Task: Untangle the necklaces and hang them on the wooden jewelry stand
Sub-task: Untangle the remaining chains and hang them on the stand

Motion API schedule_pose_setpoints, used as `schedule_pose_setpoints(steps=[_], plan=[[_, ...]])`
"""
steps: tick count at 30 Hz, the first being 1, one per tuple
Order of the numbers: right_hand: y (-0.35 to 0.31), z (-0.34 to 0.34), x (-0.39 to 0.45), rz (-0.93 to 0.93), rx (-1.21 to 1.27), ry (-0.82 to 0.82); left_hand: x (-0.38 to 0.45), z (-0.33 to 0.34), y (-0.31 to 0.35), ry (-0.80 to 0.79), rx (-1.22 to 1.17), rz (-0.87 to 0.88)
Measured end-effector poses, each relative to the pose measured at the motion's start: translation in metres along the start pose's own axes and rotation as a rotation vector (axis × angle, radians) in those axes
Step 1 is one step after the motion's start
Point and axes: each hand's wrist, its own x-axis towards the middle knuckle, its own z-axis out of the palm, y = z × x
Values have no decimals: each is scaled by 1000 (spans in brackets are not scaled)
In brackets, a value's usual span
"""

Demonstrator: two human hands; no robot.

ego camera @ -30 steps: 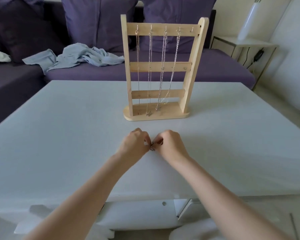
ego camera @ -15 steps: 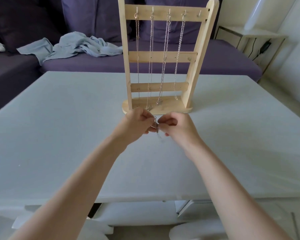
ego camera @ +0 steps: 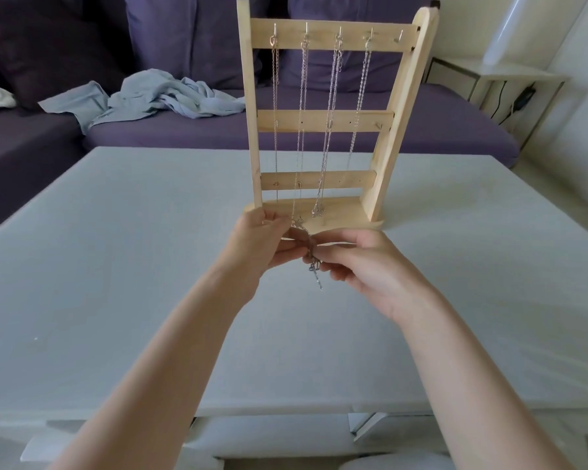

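Observation:
A wooden jewelry stand (ego camera: 323,117) stands upright in the middle of the white table (ego camera: 116,266). Several silver necklaces (ego camera: 330,123) hang from hooks on its top bar; the hook at the far right (ego camera: 399,37) is bare. Just in front of the stand's base, my left hand (ego camera: 262,245) and my right hand (ego camera: 364,266) pinch a bunched silver necklace (ego camera: 314,268) between their fingertips. A short length of its chain dangles below my fingers, above the table.
A purple sofa (ego camera: 150,130) with cushions runs behind the table, with a crumpled light blue cloth (ego camera: 150,96) on its seat. A white side table (ego camera: 510,79) with a cable stands at the back right.
Both hands have lifted the necklace off the table and carried it forward, up to the stand's base. The view has moved closer to the stand.

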Motion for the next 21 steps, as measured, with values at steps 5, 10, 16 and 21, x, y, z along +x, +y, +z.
schedule_pose_setpoints(steps=[5, 10, 16, 21], plan=[[2, -4, 0, -26, -34, 110, 0, 1, 1, 27, 51, 15], [0, -4, -2, 21, -48, 115, -1, -4, 0, 66, 171, 40], [-1, -7, -6, 38, -44, 104, -8, -4, -7, -115, 437, 92], [-2, -10, -8, 9, -42, 40, -8, -3, -8, -161, 377, 79]])
